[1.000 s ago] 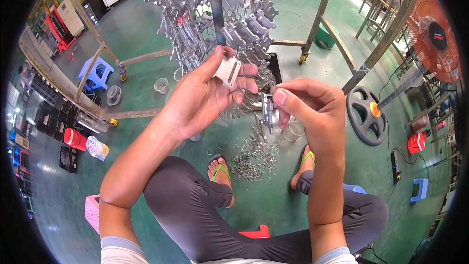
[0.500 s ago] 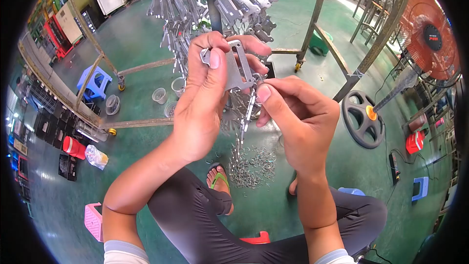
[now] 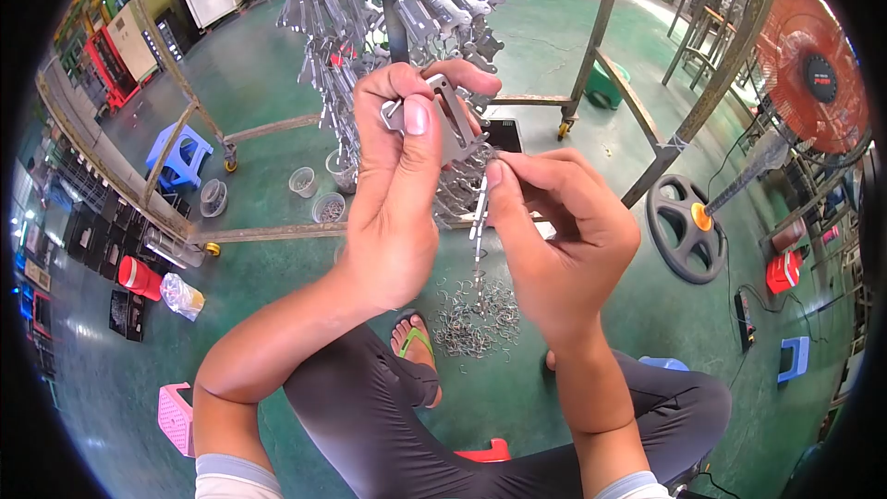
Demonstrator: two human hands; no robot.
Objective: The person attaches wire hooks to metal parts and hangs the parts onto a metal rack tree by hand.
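Observation:
My left hand [image 3: 393, 194] grips a grey metal bracket [image 3: 462, 140] with a long slot, its thumb in front and fingers behind. Just right of the bracket's lower corner, my right hand [image 3: 573, 231] is closed in a pinch on the top of a thin hanging metal chain [image 3: 479, 222]. The exact link or hook between the fingertips is too small to make out. The chain dangles below the hands, above a pile of small metal hooks [image 3: 476, 319] on the green floor.
Many grey metal parts [image 3: 416, 14] hang on a rack ahead, around a dark upright pole [image 3: 392, 18]. Plastic cups [image 3: 302, 181] stand on the floor to the left, near a blue stool [image 3: 180, 155]. An orange fan [image 3: 808, 69] stands at the right.
The bracket has turned and now shows more edge-on. The chain has swung from slanting to nearly vertical, its lower end moving right. Both hands remain close together.

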